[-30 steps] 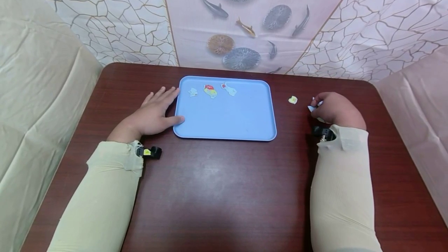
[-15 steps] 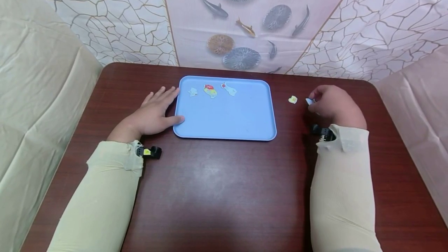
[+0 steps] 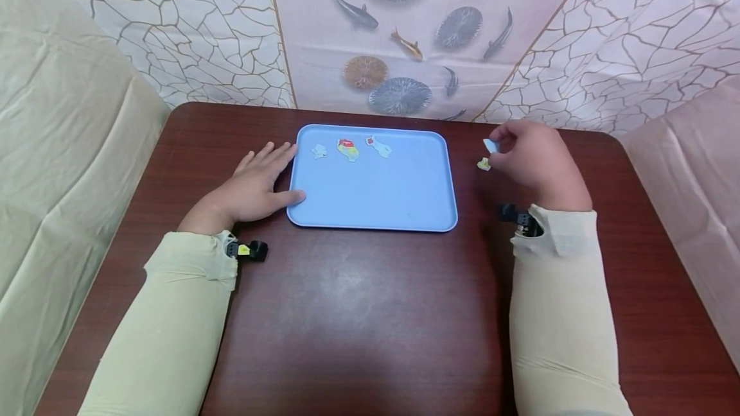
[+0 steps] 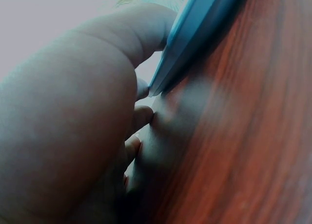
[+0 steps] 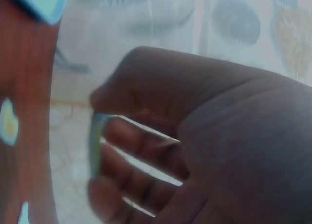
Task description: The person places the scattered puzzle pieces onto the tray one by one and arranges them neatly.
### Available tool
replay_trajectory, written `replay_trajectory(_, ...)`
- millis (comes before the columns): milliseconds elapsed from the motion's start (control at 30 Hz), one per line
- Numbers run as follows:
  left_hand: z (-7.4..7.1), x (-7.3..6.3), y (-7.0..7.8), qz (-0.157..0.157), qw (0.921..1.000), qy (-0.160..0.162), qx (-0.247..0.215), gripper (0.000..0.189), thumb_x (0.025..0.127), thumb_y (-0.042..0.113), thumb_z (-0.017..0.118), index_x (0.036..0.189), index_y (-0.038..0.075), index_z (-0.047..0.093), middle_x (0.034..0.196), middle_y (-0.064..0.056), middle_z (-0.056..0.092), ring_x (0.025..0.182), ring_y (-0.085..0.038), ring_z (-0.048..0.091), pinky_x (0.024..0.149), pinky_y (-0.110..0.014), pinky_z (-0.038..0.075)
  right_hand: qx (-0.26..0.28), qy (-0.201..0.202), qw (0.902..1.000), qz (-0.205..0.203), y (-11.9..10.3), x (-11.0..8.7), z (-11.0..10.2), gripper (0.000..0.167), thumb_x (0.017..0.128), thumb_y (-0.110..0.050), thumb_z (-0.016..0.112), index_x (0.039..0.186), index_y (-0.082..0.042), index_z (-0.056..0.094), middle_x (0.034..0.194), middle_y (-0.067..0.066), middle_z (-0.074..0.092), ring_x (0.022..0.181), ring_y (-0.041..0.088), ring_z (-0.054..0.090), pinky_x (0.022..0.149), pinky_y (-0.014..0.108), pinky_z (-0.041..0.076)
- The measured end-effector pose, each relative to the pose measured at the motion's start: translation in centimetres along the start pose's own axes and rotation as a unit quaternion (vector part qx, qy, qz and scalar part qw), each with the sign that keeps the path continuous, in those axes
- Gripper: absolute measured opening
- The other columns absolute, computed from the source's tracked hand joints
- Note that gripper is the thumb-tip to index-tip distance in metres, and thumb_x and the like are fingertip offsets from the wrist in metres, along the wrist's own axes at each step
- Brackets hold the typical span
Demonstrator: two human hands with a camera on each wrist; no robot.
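My right hand (image 3: 534, 162) pinches a small light-blue paper cutout (image 3: 491, 146) between thumb and fingers, raised above the table right of the tray. In the right wrist view this cutout (image 5: 96, 146) appears nearly edge-on. Just below it in the head view, a small yellow-and-white cutout (image 3: 484, 164) lies on the table. My left hand (image 3: 248, 192) rests with fingers spread at the left side of a blue tray (image 3: 376, 204), its thumb over the rim. Along the tray's far side lie a pale cutout (image 3: 319, 151), a red-and-yellow one (image 3: 348, 150) and a pale one with a red patch (image 3: 379, 147).
The dark wooden table (image 3: 358, 313) reaches back to a patterned cloth wall (image 3: 399, 37). Another pale piece (image 5: 24, 213) shows at the bottom left of the right wrist view. Small black cameras (image 3: 252, 250) sit at both wrists.
My right hand has lifted the light-blue cutout and moved it left and away from me, over beside the yellow-and-white one. My left hand and the tray have stayed put.
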State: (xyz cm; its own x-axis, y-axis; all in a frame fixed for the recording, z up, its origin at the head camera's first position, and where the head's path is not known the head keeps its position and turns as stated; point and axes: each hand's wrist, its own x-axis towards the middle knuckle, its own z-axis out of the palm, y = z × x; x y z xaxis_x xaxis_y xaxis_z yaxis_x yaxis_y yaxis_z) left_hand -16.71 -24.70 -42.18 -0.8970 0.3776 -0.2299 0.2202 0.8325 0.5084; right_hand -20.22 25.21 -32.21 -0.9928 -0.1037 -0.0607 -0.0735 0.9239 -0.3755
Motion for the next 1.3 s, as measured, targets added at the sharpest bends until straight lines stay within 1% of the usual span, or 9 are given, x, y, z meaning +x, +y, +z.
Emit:
replay_trajectory(167,0.0,0.0,0.0,0.0,1.0,-0.001,0.001,0.101,0.109,0.058,0.065,0.183,0.022,0.007,0.192,-0.009,0.008,0.179,-0.037,-0.004,0.141,-0.065,-0.006,0.026,0.041,0.9987,-0.016,-2.1,0.5,1.0,0.037,0.098,-0.015,0.074,0.133,-0.006,0.076,0.123,0.022,0.074,0.11,0.037,0.066,0.092,0.053,0.052)
replay_trajectory(233,0.0,0.0,0.0,0.0,1.0,-0.002,-0.001,0.101,0.109,0.058,0.065,0.183,0.022,0.007,0.192,-0.009,0.008,0.179,-0.037,-0.005,0.141,-0.065,-0.006,0.037,0.056,0.9975,-0.022,-2.9,0.6,1.5,0.039,0.099,-0.015,0.074,0.137,-0.007,0.077,0.124,0.021,0.074,0.11,0.036,0.068,0.092,0.052,0.055)
replay_trajectory(433,-0.1,-0.1,0.0,0.001,1.0,-0.003,-0.003,0.101,0.109,0.058,0.065,0.184,0.023,0.007,0.192,-0.008,0.008,0.179,-0.037,-0.005,0.141,-0.064,-0.006,0.064,0.116,0.9895,-0.058,-4.8,1.2,3.4,0.039,0.101,-0.015,0.076,0.139,-0.007,0.08,0.128,0.017,0.074,0.105,0.031,0.077,0.091,0.05,0.063)
replay_trajectory(600,0.0,0.0,-0.1,0.0,1.0,-0.001,-0.002,0.101,0.109,0.058,0.065,0.184,0.023,0.008,0.192,-0.009,0.009,0.179,-0.038,-0.005,0.141,-0.065,-0.006,0.081,0.138,0.9837,-0.082,-5.9,1.8,5.1,0.039,0.102,-0.014,0.075,0.141,-0.007,0.079,0.129,0.017,0.076,0.106,0.031,0.079,0.089,0.05,0.066)
replay_trajectory(733,0.0,0.0,-0.1,-0.001,1.0,0.0,-0.002,0.101,0.109,0.057,0.066,0.184,0.023,0.008,0.192,-0.008,0.008,0.179,-0.038,-0.005,0.141,-0.065,-0.006,0.078,0.132,0.9837,-0.093,-6.3,2.3,6.1,0.039,0.103,-0.013,0.076,0.141,-0.005,0.079,0.124,0.019,0.077,0.105,0.032,0.078,0.09,0.05,0.066)
replay_trajectory(833,0.1,0.1,-0.1,-0.001,1.0,0.0,-0.002,0.101,0.108,0.058,0.066,0.184,0.024,0.007,0.192,-0.008,0.008,0.179,-0.037,-0.005,0.141,-0.066,-0.006,0.07,0.12,0.986,-0.093,-6.6,2.5,6.8,0.038,0.104,-0.014,0.077,0.14,-0.006,0.079,0.123,0.02,0.078,0.105,0.033,0.078,0.09,0.052,0.066)
replay_trajectory(1067,0.0,0.1,-0.1,-0.001,1.0,-0.001,-0.004,0.101,0.108,0.058,0.065,0.184,0.024,0.007,0.192,-0.008,0.008,0.179,-0.037,-0.006,0.141,-0.066,-0.007,0.047,0.092,0.9892,-0.104,-7.1,3.2,8.0,0.035,0.106,-0.017,0.078,0.139,-0.009,0.08,0.128,0.016,0.082,0.106,0.03,0.081,0.08,0.049,0.066)
replay_trajectory(1167,-0.1,0.0,0.0,-0.002,1.0,0.001,-0.006,0.1,0.108,0.057,0.066,0.184,0.024,0.008,0.192,-0.008,0.008,0.179,-0.038,-0.006,0.141,-0.065,-0.006,0.038,0.077,0.9919,-0.094,-7.4,3.5,8.2,0.034,0.107,-0.019,0.077,0.14,-0.011,0.08,0.123,0.014,0.084,0.105,0.029,0.08,0.077,0.047,0.064)
replay_trajectory(1300,-0.1,-0.1,0.1,-0.001,0.9999,0.002,-0.01,0.1,0.109,0.057,0.066,0.184,0.023,0.009,0.192,-0.008,0.009,0.179,-0.038,-0.005,0.141,-0.065,-0.006,0.03,0.056,0.9953,-0.074,-7.6,3.7,8.4,0.034,0.108,-0.021,0.077,0.141,-0.013,0.079,0.119,0.012,0.084,0.106,0.027,0.079,0.077,0.046,0.064)
